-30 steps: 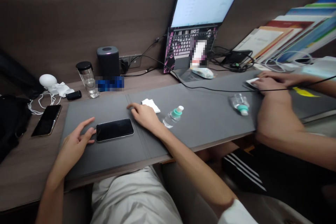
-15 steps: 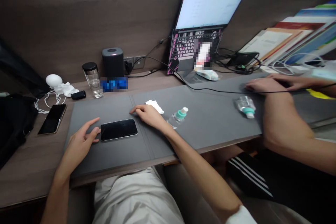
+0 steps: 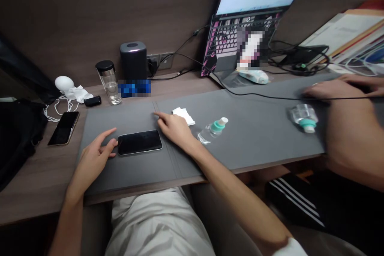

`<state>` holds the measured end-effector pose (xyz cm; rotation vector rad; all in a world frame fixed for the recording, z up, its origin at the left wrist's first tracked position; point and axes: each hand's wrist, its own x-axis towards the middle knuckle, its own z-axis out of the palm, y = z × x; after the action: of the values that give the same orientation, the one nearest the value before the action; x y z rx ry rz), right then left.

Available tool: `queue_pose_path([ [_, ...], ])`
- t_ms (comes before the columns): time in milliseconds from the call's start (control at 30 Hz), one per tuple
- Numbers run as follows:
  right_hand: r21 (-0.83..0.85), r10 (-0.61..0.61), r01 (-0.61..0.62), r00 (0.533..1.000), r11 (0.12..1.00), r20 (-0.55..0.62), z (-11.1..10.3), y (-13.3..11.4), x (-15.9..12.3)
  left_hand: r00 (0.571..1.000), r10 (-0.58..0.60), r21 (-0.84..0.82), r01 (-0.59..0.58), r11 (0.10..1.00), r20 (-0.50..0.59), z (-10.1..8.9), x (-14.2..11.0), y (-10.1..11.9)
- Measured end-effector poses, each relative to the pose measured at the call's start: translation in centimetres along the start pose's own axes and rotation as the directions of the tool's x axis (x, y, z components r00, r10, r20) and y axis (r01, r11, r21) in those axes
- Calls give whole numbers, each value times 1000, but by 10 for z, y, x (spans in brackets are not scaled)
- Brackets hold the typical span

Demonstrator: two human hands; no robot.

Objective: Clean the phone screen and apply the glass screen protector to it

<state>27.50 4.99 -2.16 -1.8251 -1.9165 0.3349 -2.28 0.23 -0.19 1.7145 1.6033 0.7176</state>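
A smartphone (image 3: 139, 143) with a dark screen lies flat on the grey desk mat (image 3: 144, 170). At its left end rests my left hand (image 3: 97, 153), fingers apart, the thumb at or very near the phone's edge. My right hand (image 3: 174, 128) lies on the mat beyond the phone's right end, index finger stretched out, holding nothing visible. Just behind that hand is a folded white tissue (image 3: 184, 115), partly covered by it. A small clear spray bottle (image 3: 212, 130) with a mint-green collar and white cap stands to the right of my right wrist.
A second phone (image 3: 64, 128), a glass tumbler (image 3: 111, 87) and a dark cylinder-like device (image 3: 133, 62) stand left and behind. A laptop (image 3: 225, 44) and mouse (image 3: 253, 76) are at the back. A cable (image 3: 270, 96) crosses rightward. Another person's arm (image 3: 351, 128) rests near a second bottle (image 3: 304, 117).
The view has shifted a little, so the desk items appear farther right and higher. Both hands keep about the same place beside the phone.
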Motion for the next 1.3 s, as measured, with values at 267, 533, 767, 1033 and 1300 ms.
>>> queue_pose_path([
  [267, -58, -27, 27, 1000, 998, 9, 1, 2, -2, 1000, 1, 13, -1, 1000, -8, 1, 0, 2],
  [533, -121, -6, 8, 1000, 993, 13, 2, 3, 0, 1000, -23, 61, 23, 998, 0, -3, 0, 4],
  [767, -149, -19, 30, 997, 988, 75, 6, 2, -1, 977, 177, 138, -193, 972, 119, 5, 5, -9],
  [1033, -49, -55, 60, 992, 997, 113, -1, 3, -4, 961, 227, 236, -260, 937, 158, 7, 6, -12],
  [1300, 179, -231, 206, 964, 962, 134, -8, 18, -38, 942, 275, 273, -320, 907, 190, 1, -1, -7],
])
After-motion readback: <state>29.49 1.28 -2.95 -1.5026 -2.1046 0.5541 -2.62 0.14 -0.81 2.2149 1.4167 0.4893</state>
